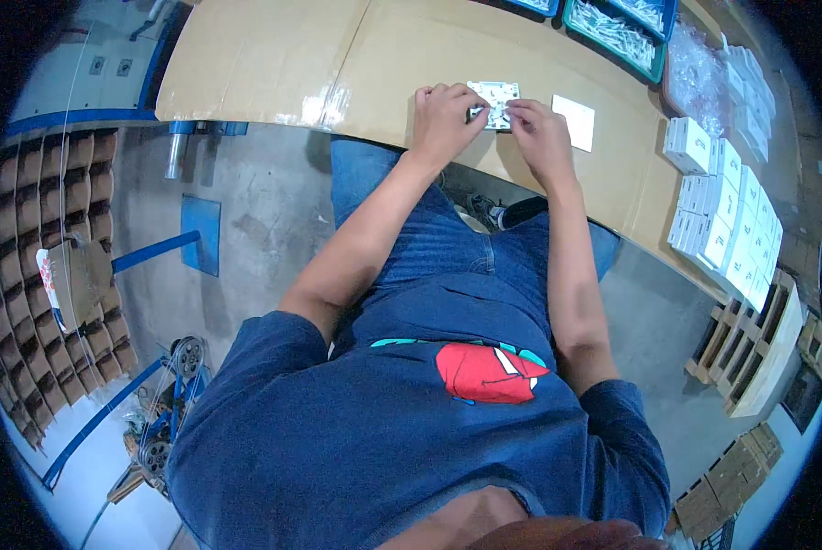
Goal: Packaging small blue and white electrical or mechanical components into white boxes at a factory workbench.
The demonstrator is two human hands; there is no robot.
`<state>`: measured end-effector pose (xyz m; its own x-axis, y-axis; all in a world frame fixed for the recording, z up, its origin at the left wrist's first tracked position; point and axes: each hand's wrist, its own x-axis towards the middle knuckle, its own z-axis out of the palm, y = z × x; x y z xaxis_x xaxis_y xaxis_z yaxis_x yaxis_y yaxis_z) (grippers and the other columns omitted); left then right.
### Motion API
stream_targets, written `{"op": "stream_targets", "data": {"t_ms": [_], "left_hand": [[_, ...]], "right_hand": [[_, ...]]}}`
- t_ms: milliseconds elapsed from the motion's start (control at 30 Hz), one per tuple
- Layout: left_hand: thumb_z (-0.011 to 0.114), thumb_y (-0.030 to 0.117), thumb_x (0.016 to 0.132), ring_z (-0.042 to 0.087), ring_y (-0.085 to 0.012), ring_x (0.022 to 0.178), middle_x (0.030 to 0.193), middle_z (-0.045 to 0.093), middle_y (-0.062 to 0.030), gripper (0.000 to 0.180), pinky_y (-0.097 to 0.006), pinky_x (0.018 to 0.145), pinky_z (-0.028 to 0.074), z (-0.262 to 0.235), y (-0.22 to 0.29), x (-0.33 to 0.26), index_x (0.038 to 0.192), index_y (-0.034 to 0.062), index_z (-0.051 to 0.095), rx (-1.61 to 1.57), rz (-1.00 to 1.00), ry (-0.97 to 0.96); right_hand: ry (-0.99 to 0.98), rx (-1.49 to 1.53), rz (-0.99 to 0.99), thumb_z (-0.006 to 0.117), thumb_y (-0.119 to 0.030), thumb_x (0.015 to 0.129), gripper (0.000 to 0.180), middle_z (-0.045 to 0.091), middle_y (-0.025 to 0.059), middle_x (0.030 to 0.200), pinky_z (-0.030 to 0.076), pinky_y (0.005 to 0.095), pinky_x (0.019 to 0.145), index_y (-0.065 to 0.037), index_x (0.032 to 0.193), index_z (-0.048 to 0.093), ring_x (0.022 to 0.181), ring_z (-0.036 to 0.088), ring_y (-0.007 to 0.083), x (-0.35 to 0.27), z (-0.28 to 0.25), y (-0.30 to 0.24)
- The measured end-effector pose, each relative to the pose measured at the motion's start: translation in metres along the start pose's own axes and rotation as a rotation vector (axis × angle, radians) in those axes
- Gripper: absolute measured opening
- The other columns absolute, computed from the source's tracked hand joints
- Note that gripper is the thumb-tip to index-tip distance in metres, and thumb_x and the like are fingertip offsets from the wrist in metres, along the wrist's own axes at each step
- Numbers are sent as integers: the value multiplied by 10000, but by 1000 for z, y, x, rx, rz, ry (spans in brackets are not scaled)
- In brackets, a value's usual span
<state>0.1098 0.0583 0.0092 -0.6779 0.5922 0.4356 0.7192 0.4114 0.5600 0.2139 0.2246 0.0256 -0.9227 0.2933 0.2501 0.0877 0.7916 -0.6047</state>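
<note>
A flat white plastic housing, with cut-outs and small raised details, lies on the cardboard-covered table close to its near edge. My left hand grips its left side, thumb and index finger bent around it. On the other side my right hand has its thumb and fingertips pinched together over the housing's lower right part. Whatever small thing may be between those right fingertips is too small to name. A plain white rectangular plate lies just right of my right hand.
Blue and green trays hold many slim white parts at the far right. Clear plastic bags lie beside them. Stacked white boxes line the table's right end, above a wooden pallet. A blue metal post stands left.
</note>
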Motion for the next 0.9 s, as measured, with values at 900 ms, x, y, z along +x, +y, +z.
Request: {"op": "stream_targets", "data": {"t_ms": [900], "left_hand": [[791,335,789,592,-233,958,944,640,-11,243,-401,866,421,3,5,-3,873,121,709,2,49,0]], "right_hand": [[-6,24,169,686,-219,902,188,715,105,896,555,405,717,-158,1074,729,814,706,288,-3,-2,-10]]}}
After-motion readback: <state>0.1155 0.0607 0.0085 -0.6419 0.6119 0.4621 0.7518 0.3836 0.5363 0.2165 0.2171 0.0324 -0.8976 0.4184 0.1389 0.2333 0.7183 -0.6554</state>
